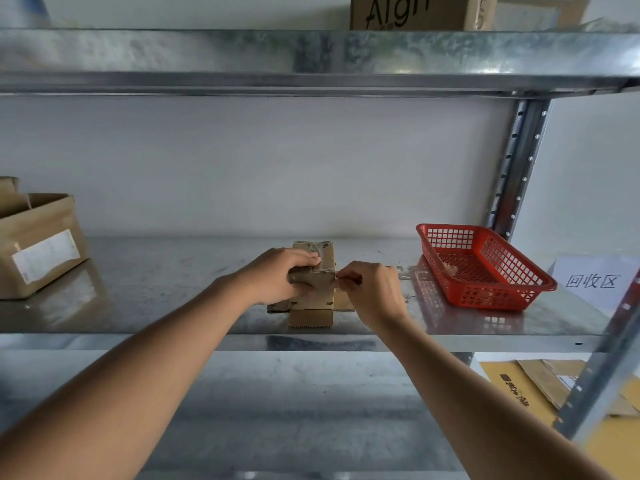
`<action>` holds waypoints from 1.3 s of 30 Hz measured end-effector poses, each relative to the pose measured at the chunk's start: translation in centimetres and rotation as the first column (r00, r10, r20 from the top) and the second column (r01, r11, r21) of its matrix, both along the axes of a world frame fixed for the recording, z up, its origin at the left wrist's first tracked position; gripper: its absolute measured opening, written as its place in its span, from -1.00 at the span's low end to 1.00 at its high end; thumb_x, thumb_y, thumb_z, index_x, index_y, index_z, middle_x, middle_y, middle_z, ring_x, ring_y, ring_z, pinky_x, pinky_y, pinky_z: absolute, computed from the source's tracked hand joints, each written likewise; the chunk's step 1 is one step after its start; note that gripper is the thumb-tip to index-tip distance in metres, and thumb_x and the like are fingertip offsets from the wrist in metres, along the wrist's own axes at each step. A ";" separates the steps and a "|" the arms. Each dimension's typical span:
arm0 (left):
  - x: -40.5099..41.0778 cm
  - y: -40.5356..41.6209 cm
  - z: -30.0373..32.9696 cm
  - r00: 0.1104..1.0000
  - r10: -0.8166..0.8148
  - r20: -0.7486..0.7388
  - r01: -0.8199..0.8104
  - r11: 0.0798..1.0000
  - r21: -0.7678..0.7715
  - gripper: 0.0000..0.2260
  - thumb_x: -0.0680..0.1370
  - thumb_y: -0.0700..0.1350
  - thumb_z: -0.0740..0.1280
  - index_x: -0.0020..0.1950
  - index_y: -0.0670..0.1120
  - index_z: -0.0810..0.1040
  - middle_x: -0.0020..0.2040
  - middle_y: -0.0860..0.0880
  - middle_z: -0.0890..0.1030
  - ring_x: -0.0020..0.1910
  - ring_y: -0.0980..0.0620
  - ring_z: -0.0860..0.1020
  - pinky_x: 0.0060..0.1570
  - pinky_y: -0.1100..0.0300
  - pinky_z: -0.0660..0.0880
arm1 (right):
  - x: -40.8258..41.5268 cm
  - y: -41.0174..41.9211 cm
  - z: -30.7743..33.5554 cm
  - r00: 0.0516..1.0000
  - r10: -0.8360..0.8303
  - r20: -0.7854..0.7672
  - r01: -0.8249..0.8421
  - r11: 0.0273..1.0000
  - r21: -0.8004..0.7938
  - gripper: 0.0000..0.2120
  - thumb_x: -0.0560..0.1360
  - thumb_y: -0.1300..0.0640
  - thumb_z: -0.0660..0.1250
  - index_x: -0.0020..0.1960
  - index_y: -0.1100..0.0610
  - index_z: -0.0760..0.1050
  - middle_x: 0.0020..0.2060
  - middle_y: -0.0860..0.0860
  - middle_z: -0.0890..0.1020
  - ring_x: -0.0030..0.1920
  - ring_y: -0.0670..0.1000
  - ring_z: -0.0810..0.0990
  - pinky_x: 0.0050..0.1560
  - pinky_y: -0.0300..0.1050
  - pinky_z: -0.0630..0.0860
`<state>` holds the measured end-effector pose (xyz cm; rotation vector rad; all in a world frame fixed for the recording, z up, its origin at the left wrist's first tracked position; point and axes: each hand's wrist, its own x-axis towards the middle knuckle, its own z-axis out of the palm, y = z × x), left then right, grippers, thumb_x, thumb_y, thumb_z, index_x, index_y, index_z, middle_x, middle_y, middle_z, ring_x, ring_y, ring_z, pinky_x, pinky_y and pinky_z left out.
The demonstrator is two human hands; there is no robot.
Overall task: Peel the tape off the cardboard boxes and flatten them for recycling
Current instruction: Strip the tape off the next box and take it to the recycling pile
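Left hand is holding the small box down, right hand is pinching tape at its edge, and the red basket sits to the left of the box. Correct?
Not quite. In the head view the red basket sits right of the small box, not left. The left hand and right hand are as stated.

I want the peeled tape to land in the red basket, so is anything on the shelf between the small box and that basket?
Nothing visible does. Bare shelf lies between the small box and the red basket; the right hand pinches at the box's right edge.

Shelf: galvanised metal shelf [173,282]
Under the fingers [308,261]: small cardboard box [313,299] (partly unfolded)
Right of them: red basket [485,268]
Far left: brown box [38,244]
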<state>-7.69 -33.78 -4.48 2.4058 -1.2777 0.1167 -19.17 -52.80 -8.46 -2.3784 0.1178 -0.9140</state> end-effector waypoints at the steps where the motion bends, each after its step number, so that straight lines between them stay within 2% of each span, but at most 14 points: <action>1: 0.1 0.0 -0.1 1.000 -0.006 0.013 0.006 1.000 -0.001 -0.40 0.52 -0.03 0.55 0.53 0.03 0.47 0.55 0.11 0.41 0.53 0.12 0.34 0.56 0.20 0.20 | 0.0 0.0 -0.2 1.000 -0.005 0.005 0.005 1.000 0.026 -0.94 0.49 0.17 0.53 -0.09 0.04 0.75 -0.25 -0.10 0.75 -0.25 -0.11 0.68 -0.18 -0.08 0.62; 6: 0.7 -0.1 0.1 0.998 -0.046 0.053 0.045 0.999 0.017 -0.39 0.49 -0.01 0.57 0.51 0.02 0.49 0.53 0.07 0.45 0.52 0.10 0.38 0.56 0.12 0.25 | -0.1 0.1 -0.3 1.000 -0.009 -0.009 0.009 1.000 -0.015 -0.90 0.54 0.13 0.48 -0.12 -0.05 0.67 -0.23 -0.14 0.69 -0.27 -0.12 0.62 -0.24 -0.02 0.61; 9: 1.3 -0.1 0.4 0.994 -0.083 0.065 0.080 0.996 0.050 -0.37 0.47 0.09 0.57 0.51 0.02 0.49 0.51 0.08 0.46 0.50 0.09 0.40 0.53 0.09 0.29 | 0.0 -0.1 0.3 0.999 -0.024 -0.040 0.009 0.944 -0.330 -0.91 0.64 0.10 0.33 -0.01 -0.07 0.53 -0.14 -0.14 0.61 -0.25 0.01 0.58 -0.34 -0.03 0.57; 12: 1.4 -0.1 0.7 0.990 -0.113 0.085 0.107 0.991 0.077 -0.35 0.46 0.14 0.57 0.51 0.01 0.50 0.49 0.08 0.48 0.48 0.07 0.42 0.50 0.10 0.31 | -0.5 0.1 1.6 0.995 -0.089 -0.043 0.045 0.794 -0.606 -0.83 0.61 0.24 0.32 0.13 0.01 0.47 -0.15 -0.07 0.56 -0.33 -0.02 0.47 -0.46 -0.15 0.36; 16: 1.1 -0.2 0.9 0.984 -0.127 0.124 0.115 0.988 0.101 -0.38 0.48 0.14 0.55 0.49 0.01 0.52 0.45 0.09 0.51 0.43 0.04 0.43 0.44 0.08 0.35 | -1.1 0.1 2.2 0.994 -0.106 0.010 0.083 0.720 -0.689 -0.67 0.43 0.36 0.45 0.11 0.12 0.47 -0.20 0.00 0.54 -0.43 -0.01 0.40 -0.51 -0.21 0.19; 19: 1.3 -0.4 0.9 0.984 -0.132 0.117 0.119 0.987 0.113 -0.38 0.47 0.21 0.53 0.47 0.03 0.53 0.42 0.10 0.53 0.40 0.02 0.44 0.41 0.00 0.40 | -1.3 0.0 2.6 0.989 -0.143 0.048 0.134 0.682 -0.719 -0.73 0.47 0.35 0.40 0.09 0.13 0.43 -0.18 0.01 0.53 -0.45 0.07 0.51 -0.52 -0.25 0.09; 22: 1.4 -0.8 1.1 0.978 -0.125 0.166 0.098 0.982 0.162 -0.36 0.48 0.23 0.51 0.50 0.01 0.50 0.43 0.09 0.51 0.39 0.03 0.43 0.38 0.09 0.39 | -1.2 0.2 3.7 0.988 -0.152 0.026 0.136 0.778 -0.613 -0.74 0.59 0.36 0.24 0.12 0.06 0.27 -0.03 0.01 0.62 -0.36 0.13 0.62 -0.49 -0.05 0.49; 25: 1.1 -0.9 1.3 0.970 -0.126 0.210 0.092 0.982 0.163 -0.37 0.49 0.22 0.50 0.50 0.00 0.50 0.44 0.09 0.51 0.39 0.03 0.42 0.35 0.13 0.38 | -1.1 0.2 5.4 0.993 -0.106 -0.045 0.100 0.988 -0.119 -0.87 0.68 0.21 0.23 0.07 0.00 0.33 -0.01 0.00 0.68 -0.21 0.10 0.71 -0.25 0.15 0.68; 26: 1.1 -0.8 1.2 0.973 -0.125 0.196 0.097 0.985 0.146 -0.37 0.49 0.21 0.51 0.49 0.00 0.51 0.43 0.09 0.52 0.39 0.03 0.42 0.34 0.14 0.38 | -1.1 0.3 5.8 0.993 -0.077 -0.085 0.082 0.995 0.060 -0.95 0.68 0.12 0.28 0.09 0.02 0.41 -0.03 0.01 0.69 -0.21 0.07 0.73 -0.18 0.15 0.70; 29: 1.2 -0.5 0.8 0.973 -0.141 0.185 0.122 0.986 0.110 -0.44 0.47 0.20 0.53 0.41 0.02 0.58 0.33 0.12 0.57 0.32 0.00 0.46 0.29 0.11 0.42 | -0.9 1.2 5.8 0.976 0.039 -0.215 0.068 0.881 0.468 -0.69 0.56 -0.06 0.46 0.19 0.10 0.58 -0.07 0.08 0.74 -0.23 0.02 0.76 -0.09 0.03 0.72; 31: 1.0 -0.5 0.7 0.972 -0.149 0.180 0.135 0.987 0.086 -0.47 0.45 0.19 0.54 0.37 0.02 0.61 0.29 0.12 0.58 0.29 0.00 0.47 0.30 0.04 0.45 | -0.9 2.1 5.3 0.970 -0.033 -0.242 0.115 0.935 0.334 -0.72 0.46 -0.04 0.58 0.06 0.10 0.68 -0.22 0.02 0.75 -0.24 0.00 0.75 -0.10 -0.02 0.71; 34: 0.7 -0.5 0.6 0.977 -0.125 0.173 0.115 0.991 0.067 -0.49 0.45 0.21 0.53 0.34 0.04 0.62 0.28 0.13 0.58 0.29 0.02 0.46 0.26 0.00 0.49 | -0.5 2.5 5.2 0.965 -0.161 -0.206 0.177 0.982 0.065 -0.98 0.46 0.13 0.56 -0.15 0.05 0.76 -0.32 -0.02 0.73 -0.22 -0.02 0.70 -0.12 -0.03 0.66; 37: 0.4 -0.9 0.1 0.947 -0.069 0.313 0.034 0.993 0.116 -0.62 0.49 0.28 0.42 0.13 0.04 0.61 0.17 0.13 0.57 0.23 0.01 0.45 0.02 0.05 0.53 | 0.0 2.7 5.8 0.971 -0.163 -0.177 0.149 0.985 -0.087 -0.83 0.47 0.29 0.49 -0.16 0.05 0.76 -0.27 -0.04 0.74 -0.25 -0.06 0.67 -0.08 -0.01 0.67; 39: 0.1 -1.7 -0.3 0.925 0.006 0.379 -0.048 0.994 0.102 -0.65 0.51 0.29 0.39 0.00 0.01 0.52 0.13 0.08 0.55 0.21 -0.01 0.45 -0.08 0.12 0.40 | 0.0 3.1 6.0 0.980 -0.140 -0.139 0.122 0.984 -0.130 -0.80 0.47 0.32 0.46 -0.18 0.05 0.75 -0.27 -0.07 0.74 -0.24 -0.04 0.67 -0.11 0.02 0.67</action>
